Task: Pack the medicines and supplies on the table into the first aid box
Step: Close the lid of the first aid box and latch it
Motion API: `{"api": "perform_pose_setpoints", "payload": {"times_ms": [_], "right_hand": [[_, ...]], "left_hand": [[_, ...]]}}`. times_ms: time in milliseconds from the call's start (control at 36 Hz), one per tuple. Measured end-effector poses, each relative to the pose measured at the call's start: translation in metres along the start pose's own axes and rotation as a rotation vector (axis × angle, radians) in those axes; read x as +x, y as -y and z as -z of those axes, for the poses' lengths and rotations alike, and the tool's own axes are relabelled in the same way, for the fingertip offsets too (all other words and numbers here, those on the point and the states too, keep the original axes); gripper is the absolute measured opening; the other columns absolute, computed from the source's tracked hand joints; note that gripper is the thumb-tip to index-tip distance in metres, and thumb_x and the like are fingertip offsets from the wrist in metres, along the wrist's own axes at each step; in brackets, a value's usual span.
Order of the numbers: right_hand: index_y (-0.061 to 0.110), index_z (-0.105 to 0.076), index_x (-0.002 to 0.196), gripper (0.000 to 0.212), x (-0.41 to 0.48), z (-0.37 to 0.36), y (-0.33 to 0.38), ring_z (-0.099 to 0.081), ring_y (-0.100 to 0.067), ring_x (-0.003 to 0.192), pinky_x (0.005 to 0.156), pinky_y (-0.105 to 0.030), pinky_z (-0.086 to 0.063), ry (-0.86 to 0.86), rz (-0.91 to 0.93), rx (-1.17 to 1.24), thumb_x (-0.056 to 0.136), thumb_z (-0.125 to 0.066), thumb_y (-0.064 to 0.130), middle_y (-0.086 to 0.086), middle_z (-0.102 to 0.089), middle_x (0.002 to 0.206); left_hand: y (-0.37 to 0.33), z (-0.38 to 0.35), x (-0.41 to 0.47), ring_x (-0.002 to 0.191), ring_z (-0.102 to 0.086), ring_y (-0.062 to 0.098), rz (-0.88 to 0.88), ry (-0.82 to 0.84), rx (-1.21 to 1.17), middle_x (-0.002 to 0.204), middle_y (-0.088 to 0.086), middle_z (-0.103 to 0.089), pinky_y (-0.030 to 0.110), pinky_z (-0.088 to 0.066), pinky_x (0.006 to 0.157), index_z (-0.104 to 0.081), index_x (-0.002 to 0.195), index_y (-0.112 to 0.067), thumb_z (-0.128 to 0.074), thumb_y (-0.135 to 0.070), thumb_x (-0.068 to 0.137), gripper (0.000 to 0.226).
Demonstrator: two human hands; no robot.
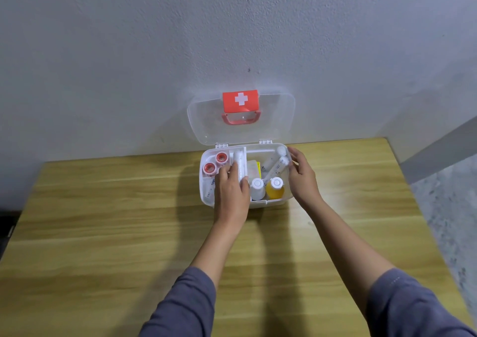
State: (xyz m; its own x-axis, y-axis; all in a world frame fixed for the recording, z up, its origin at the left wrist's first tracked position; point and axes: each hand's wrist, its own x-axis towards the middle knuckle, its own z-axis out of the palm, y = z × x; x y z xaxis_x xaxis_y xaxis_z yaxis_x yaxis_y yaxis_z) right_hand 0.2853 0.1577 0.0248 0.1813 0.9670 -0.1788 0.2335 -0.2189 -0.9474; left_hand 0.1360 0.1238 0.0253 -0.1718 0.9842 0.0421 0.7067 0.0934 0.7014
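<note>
Nearest the camera, two forearms in grey-blue sleeves (pixel 185 303) reach forward over the wooden tabletop (pixel 103 233) toward the first aid box (pixel 258 203), which stands at the tabletop's far edge against the white wall (pixel 129 52).

The left hand (pixel 231 194) lies over the box's left half, palm down, its grip partly curled around the handle of the white inner tray (pixel 238 162); how firmly it holds cannot be told. The right hand (pixel 300 174) rests at the box's right rim, its grip loose, the fingertips touching a wrapped white bandage roll (pixel 280 162), with nothing clearly clasped.

At the front of the box's right side stand a white bottle (pixel 257 188) and, just beside it, a yellow bottle (pixel 275 187), both with white caps. Behind them a second wrapped roll (pixel 273 159) leans, and a pale packet with a yellow edge (pixel 254 168) sits near the middle. In the tray's far left compartment lie two red-cored tape rolls (pixel 215 162), side by side.

Beyond, the clear lid (pixel 273 119) stands open against the wall, bearing a red handle (pixel 241 119) and a red panel with a white cross (pixel 240 100).
</note>
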Motion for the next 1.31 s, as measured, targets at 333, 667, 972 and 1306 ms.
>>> {"api": "perform_pose_setpoints", "payload": {"times_ms": [333,667,972,1306], "right_hand": [[0.008,-0.049,0.129,0.035,-0.005,0.006,0.028,-0.048,-0.017,0.124,0.102,-0.025,-0.036,-0.177,0.220,-0.091,0.095,-0.041,0.008,-0.008,-0.054,0.132],[0.010,-0.062,0.117,0.038,0.031,-0.035,0.110,-0.054,-0.028,0.121,0.108,-0.043,-0.031,-0.067,0.856,-0.610,0.081,-0.065,0.024,-0.009,-0.064,0.122],[0.012,-0.073,0.092,0.020,0.018,-0.025,0.115,-0.068,-0.024,0.084,0.077,-0.030,-0.043,-0.273,1.015,-0.590,0.087,-0.060,0.026,-0.002,-0.076,0.091],[0.005,-0.070,0.093,0.025,-0.065,-0.026,0.021,-0.057,-0.018,0.084,0.073,-0.031,-0.047,-0.066,0.932,-0.464,0.093,-0.051,0.022,-0.007,-0.072,0.085]], "left_hand": [[0.026,0.030,-0.010,0.127,-0.037,0.016,-0.106,-0.215,-0.118,0.137,0.009,-0.044,0.023,-0.028,0.108,-0.048,0.129,-0.008,-0.047,-0.026,0.087,0.046],[0.078,0.046,-0.016,0.141,-0.020,0.012,0.139,0.262,-0.277,0.154,-0.002,-0.022,0.042,-0.025,0.115,-0.004,0.146,-0.028,-0.062,-0.063,0.069,0.103],[0.077,0.052,-0.010,0.123,-0.044,-0.001,0.069,0.252,-0.520,0.135,-0.015,-0.048,0.025,-0.040,0.099,-0.030,0.138,-0.036,-0.075,-0.051,0.064,0.088],[0.092,0.044,-0.002,0.123,-0.051,0.012,0.133,0.220,-0.502,0.134,0.001,-0.055,0.044,-0.043,0.103,-0.033,0.140,-0.024,-0.078,-0.058,0.053,0.103]]}}
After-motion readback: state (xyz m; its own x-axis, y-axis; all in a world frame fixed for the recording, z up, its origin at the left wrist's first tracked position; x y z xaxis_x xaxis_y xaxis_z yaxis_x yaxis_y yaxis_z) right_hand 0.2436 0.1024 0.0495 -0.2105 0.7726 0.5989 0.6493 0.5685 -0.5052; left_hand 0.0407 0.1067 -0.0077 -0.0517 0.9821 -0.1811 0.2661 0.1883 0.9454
